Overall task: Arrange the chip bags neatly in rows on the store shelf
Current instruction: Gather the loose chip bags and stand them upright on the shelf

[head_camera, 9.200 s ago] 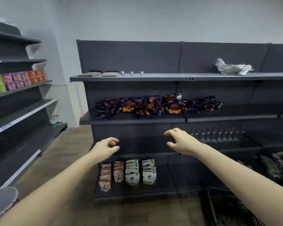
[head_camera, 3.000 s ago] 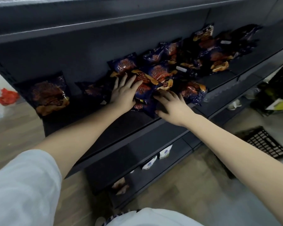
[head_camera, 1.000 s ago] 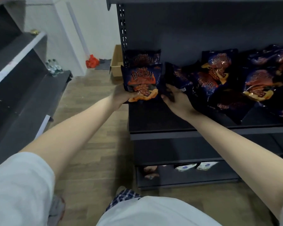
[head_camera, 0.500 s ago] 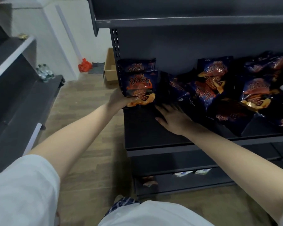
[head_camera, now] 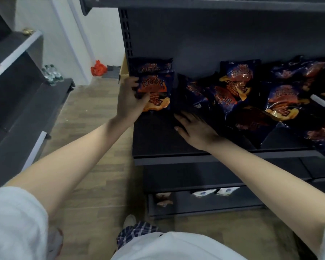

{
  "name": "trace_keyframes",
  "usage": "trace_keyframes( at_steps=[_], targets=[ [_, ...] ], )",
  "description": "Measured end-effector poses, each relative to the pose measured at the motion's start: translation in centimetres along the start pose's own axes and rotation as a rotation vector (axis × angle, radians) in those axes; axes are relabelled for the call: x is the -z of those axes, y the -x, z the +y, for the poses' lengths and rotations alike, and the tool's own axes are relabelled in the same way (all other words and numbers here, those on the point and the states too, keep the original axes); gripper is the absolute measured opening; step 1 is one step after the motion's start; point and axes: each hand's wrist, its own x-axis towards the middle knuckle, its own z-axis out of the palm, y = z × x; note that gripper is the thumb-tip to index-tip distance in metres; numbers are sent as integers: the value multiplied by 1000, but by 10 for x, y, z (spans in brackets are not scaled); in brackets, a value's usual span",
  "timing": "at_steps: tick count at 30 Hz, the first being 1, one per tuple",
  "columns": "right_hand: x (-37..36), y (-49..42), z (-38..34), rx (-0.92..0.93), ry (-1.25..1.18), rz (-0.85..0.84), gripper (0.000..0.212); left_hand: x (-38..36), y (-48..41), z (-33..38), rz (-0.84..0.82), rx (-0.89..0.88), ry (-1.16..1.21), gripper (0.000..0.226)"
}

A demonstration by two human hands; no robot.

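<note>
The dark store shelf (head_camera: pixel 158 139) was found bearing a loose heap of chip bags (head_camera: pixel 235 81) at its right. At its left end one chip bag (head_camera: pixel 156 87) was held upright, grasped by the left hand (head_camera: pixel 129 100). The right hand (head_camera: pixel 193 126) was laid flat on the shelf, fingers extended, holding nothing.

The person wears white short sleeves (head_camera: pixel 15 222), a white top (head_camera: pixel 176 246), blue-checked legwear (head_camera: pixel 137 231) and a pale shoe (head_camera: pixel 129 221).
</note>
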Motion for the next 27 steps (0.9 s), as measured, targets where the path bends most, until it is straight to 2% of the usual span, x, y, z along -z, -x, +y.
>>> trace_keyframes(
  at_steps=[4, 8, 12, 15, 18, 21, 25, 27],
  targets=[
    [7, 30, 7, -15, -33, -11, 54, -29, 15, 22, -107, -85, 6, 39],
    [19, 63, 32, -49, 30, 124, 52, -62, 26, 51, -254, -217, -26, 27],
    [32, 103, 64, -137, 53, 341, 50, -100, 27, 83, -441, -428, -33, 21],
    [39, 138, 83, -297, 64, 321, 49, -134, 36, 109, -709, -567, -57, 46],
    [39, 172, 92, -391, 122, 288, 52, -167, 55, 127, -933, -769, -326, 84],
    [37, 201, 96, -455, 170, 262, 53, -187, 68, 140, -917, -973, -623, 90],
    [33, 220, 99, -529, 213, 267, 54, -194, 76, 152, -894, -949, -678, 89],
    [31, 223, 98, -553, 206, 272, 54, -193, 78, 155, -868, -939, -686, 81]
  ],
)
